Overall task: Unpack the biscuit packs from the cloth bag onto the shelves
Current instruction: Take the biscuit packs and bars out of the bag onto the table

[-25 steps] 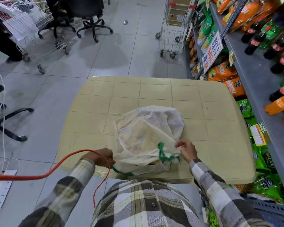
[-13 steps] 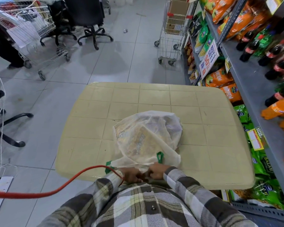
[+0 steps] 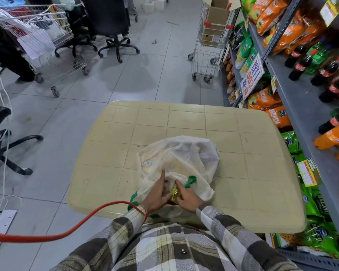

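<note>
A thin white cloth bag (image 3: 184, 157) with green handles lies on a beige plastic table (image 3: 243, 173), its mouth towards me. Yellowish biscuit packs show faintly through the cloth. My left hand (image 3: 158, 194) and my right hand (image 3: 186, 196) are together at the bag's mouth. Between their fingers a gold-wrapped biscuit pack (image 3: 174, 192) pokes out, and both hands touch it. The rest of the packs stay hidden inside the bag.
Grey metal shelves (image 3: 305, 106) run along the right with snack bags and soda bottles. A shopping cart (image 3: 209, 45) holding a cardboard box stands ahead by the shelves. Another cart (image 3: 47, 42) and office chairs are at the left. A red cable (image 3: 82, 225) crosses to my left wrist.
My hands came together from the bag's edges and now reach into its mouth. A gold-wrapped pack has come into sight between them.
</note>
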Motion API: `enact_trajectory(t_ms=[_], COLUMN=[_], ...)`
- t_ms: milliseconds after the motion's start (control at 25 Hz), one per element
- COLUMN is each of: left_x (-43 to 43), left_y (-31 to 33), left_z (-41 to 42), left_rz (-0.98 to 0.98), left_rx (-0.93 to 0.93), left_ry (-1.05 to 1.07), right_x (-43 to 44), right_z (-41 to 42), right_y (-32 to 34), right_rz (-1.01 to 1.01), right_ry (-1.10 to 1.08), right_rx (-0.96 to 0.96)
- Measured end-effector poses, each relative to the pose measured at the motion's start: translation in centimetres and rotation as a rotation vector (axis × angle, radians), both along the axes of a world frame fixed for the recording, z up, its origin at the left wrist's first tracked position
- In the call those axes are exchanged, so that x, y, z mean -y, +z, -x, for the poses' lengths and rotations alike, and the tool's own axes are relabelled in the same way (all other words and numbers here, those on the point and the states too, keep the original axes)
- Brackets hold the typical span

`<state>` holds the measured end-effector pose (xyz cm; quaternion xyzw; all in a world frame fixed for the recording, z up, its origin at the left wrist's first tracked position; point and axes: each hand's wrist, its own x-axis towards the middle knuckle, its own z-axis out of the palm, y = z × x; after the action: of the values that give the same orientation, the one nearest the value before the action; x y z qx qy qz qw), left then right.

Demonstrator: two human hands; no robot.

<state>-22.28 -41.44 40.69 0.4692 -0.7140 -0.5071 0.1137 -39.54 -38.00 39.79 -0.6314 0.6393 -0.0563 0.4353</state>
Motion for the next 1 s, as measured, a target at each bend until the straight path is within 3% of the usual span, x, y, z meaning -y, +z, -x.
enact_trajectory(t_ms=[160, 280, 480, 680, 840, 880, 1000], left_x=[0.8, 1.8, 4.2, 7.0, 7.8, 7.6, 6.3], left_y=[0.0, -0.5, -0.1, 0.2, 0.8, 0.8, 0.5], left_z=[0.5, 1.2, 0.5, -0.8, -0.3, -0.1, 0.2], left_rz=[0.259, 0.368, 0.318, 0.137, 0.036, 0.122, 0.626], left_rx=[-0.028, 0.137, 0.602, 0.705, 0.677, 0.689, 0.626], left_ry=[-0.036, -0.081, 0.019, 0.273, 0.242, 0.211, 0.068], right_x=[2.0, 4.0, 6.2, 7.7, 8.2, 8.0, 6.3], right_z=[-0.3, 0.3, 2.9, 5.9, 6.3, 5.9, 3.7], right_y=[1.2, 1.8, 1.6, 1.4, 1.7, 1.9, 2.2], right_rz=[0.160, 0.231, 0.238, 0.171, 0.136, 0.167, 0.441], right_ry=[-0.107, -0.121, -0.041, -0.029, -0.054, -0.087, -0.123], right_rx=[0.050, 0.000, -0.238, -0.432, -0.395, -0.377, -0.395])
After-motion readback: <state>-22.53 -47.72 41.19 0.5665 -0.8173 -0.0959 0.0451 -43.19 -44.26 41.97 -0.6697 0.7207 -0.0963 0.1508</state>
